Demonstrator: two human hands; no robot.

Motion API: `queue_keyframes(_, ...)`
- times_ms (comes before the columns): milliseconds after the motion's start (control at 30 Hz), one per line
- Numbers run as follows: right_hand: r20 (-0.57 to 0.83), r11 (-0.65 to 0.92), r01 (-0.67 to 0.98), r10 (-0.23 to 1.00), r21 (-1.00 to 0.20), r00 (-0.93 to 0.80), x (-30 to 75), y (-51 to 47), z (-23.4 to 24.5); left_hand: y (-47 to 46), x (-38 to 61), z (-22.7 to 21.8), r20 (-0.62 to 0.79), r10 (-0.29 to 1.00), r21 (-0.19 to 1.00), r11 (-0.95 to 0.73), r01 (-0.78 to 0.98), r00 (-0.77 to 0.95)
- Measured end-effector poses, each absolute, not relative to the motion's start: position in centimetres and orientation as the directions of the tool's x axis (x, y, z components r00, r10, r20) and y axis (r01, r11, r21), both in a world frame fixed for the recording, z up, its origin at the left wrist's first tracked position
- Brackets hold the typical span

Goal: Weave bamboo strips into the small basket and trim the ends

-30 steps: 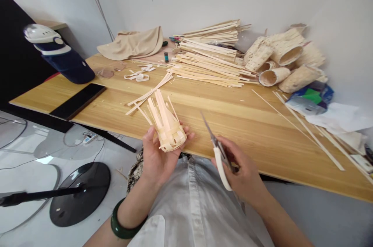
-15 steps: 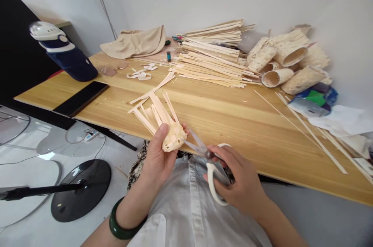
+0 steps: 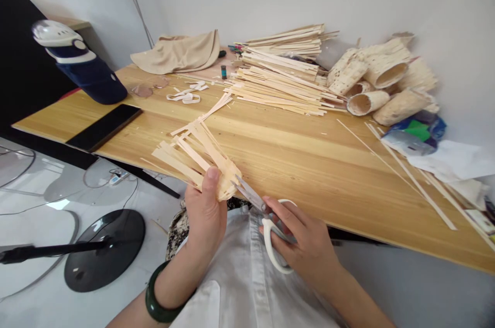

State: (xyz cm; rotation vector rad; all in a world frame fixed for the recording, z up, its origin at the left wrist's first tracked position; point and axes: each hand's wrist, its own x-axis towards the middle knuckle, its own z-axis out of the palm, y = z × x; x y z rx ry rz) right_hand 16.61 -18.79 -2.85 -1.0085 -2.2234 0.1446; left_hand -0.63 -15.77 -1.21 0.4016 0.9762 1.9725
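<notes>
A small woven piece of pale flat strips (image 3: 229, 179) is gripped in my left hand (image 3: 204, 209), the thumb pressed over its near side. Its loose strip ends fan out to the upper left, over the table edge. My right hand (image 3: 303, 235) is closed around the white handles of a pair of scissors (image 3: 253, 195). The blades point up and left, slightly parted, with their tips at the right side of the weave. Whether a strip lies between the blades is too small to tell.
Bundles of pale strips (image 3: 286, 85) lie at the back of the wooden table (image 3: 294, 163). Rolled woven tubes (image 3: 371, 72) are heaped at the right rear. To the left are a phone (image 3: 104, 127), a navy bottle (image 3: 91, 75) and beige cloth (image 3: 178, 52). Long single strips (image 3: 417, 178) lie at right.
The woven piece has turned in my left hand, its loose ends now spreading further left. The scissors have shifted left with my right hand, and their blades have closed partway.
</notes>
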Motion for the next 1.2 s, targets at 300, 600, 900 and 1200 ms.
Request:
queue_keyframes(300, 0.586, 0.702, 0.685, 0.644, -0.196, -0.491, 16.6, -18.8, -3.8, -16.0, -0.6, -1.3, -0.109, 0.823, 0.795, -0.263, -0.546, -0.557)
queue_keyframes(600, 0.520, 0.700, 0.641, 0.692, -0.314, -0.501, 17.0, -19.1, -4.2, -16.1, -0.4, -1.2, -0.174, 0.840, 0.771, -0.208, -0.602, -0.513)
queue_keyframes(900, 0.349, 0.375, 0.637, 0.921, -0.673, -0.173, 17.9, -18.8, -4.0, -15.5, -1.7, 0.2, -0.251, 0.917, 0.619, -0.096, -0.780, -0.311)
queue_keyframes(1200, 0.177, 0.146, 0.593, 0.984, -0.792, -0.007, 19.2, -18.0, -3.3, -14.5, -2.6, 1.1, -0.408, 0.903, 0.438, 0.065, -0.897, -0.134)
